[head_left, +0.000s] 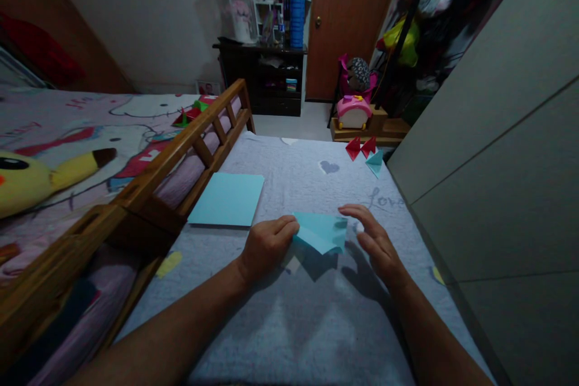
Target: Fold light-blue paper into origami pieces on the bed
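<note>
A partly folded sheet of light blue paper [320,231] is held up above the bed sheet, its shadow falling below it. My left hand [270,245] pinches its left corner between thumb and curled fingers. At the right edge of the paper, my right hand [371,241] has its thumb and fingers apart, with a gap between it and the sheet. A stack of square light blue paper [228,199] lies flat to the left. Farther off at the right are two red folded paper pieces [353,148] and a light blue folded piece [374,163].
A wooden bed rail [181,157] runs along the left, with a patterned bed and a yellow plush toy [31,184] beyond. Pale cabinet doors [506,193] border the right. Behind stand a dark shelf [262,81], a wooden door [346,24] and a pink toy case [353,113].
</note>
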The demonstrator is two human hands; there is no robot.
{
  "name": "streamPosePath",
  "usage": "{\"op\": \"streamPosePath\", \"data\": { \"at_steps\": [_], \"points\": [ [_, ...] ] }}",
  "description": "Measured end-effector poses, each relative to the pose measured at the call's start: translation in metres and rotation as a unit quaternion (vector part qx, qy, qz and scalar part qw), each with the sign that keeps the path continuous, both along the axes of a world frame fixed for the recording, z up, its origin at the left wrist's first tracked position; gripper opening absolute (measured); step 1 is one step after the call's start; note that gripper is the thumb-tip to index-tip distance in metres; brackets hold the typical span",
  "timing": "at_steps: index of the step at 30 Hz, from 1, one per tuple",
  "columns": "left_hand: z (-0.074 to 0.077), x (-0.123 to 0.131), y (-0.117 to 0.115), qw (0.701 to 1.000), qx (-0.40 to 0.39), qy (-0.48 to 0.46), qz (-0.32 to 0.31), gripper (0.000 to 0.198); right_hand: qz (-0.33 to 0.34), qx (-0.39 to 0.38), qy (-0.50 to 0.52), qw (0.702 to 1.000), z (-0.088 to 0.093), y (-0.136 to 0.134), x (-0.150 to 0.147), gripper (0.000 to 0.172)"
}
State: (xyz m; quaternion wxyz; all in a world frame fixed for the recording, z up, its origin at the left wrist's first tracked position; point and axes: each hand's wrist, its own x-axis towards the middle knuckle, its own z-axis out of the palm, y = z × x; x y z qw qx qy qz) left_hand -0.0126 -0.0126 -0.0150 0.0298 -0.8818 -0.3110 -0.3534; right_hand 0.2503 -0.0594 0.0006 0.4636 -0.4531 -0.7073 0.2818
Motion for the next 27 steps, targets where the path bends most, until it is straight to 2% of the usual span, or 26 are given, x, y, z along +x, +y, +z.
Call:
{"op": "streamPosePath", "data": {
  "at_steps": [2, 4, 7, 11, 14, 17, 20, 22, 24, 27],
  "points": [
    [0.001, -0.002, 0.001, 0.999, 0.018, -0.036, 0.003, 0.012, -0.060, -0.015, 0.034, 0.998, -0.005, 0.003, 0.009, 0.036],
    [0.002, -0.003, 0.001, 0.998, 0.020, -0.064, -0.003, 0.011, -0.084, -0.038, 0.006, 0.996, -0.011, 0.007, 0.012, 0.040],
    [0.002, -0.004, 0.003, 0.993, -0.014, -0.115, -0.024, 0.015, -0.055, -0.062, -0.038, 0.996, -0.019, 0.010, 0.007, 0.056],
    [-0.003, -0.007, 0.004, 0.973, -0.099, -0.204, -0.043, 0.019, -0.011, -0.082, -0.060, 0.995, -0.023, 0.009, -0.001, 0.067],
    [-0.007, -0.007, 0.002, 0.947, -0.168, -0.270, -0.055, 0.016, -0.005, -0.078, -0.066, 0.995, -0.025, 0.008, -0.001, 0.077],
    [-0.008, -0.002, -0.001, 0.904, -0.231, -0.351, -0.079, 0.015, 0.008, -0.064, -0.105, 0.992, -0.027, 0.007, -0.002, 0.085],
    [-0.004, 0.004, -0.005, 0.869, -0.251, -0.414, -0.099, 0.028, 0.017, -0.041, -0.158, 0.986, -0.032, 0.007, -0.006, 0.089],
    [0.000, 0.006, -0.006, 0.860, -0.266, -0.424, -0.100, 0.036, 0.001, -0.013, -0.177, 0.984, -0.036, 0.007, -0.010, 0.095],
    [0.002, 0.005, -0.006, 0.862, -0.288, -0.408, -0.090, 0.032, -0.028, 0.027, -0.182, 0.983, -0.037, 0.008, -0.013, 0.101],
    [0.001, 0.002, -0.003, 0.867, -0.327, -0.369, -0.066, 0.017, -0.047, 0.069, -0.176, 0.981, -0.033, 0.009, -0.013, 0.091]
  ]
}}
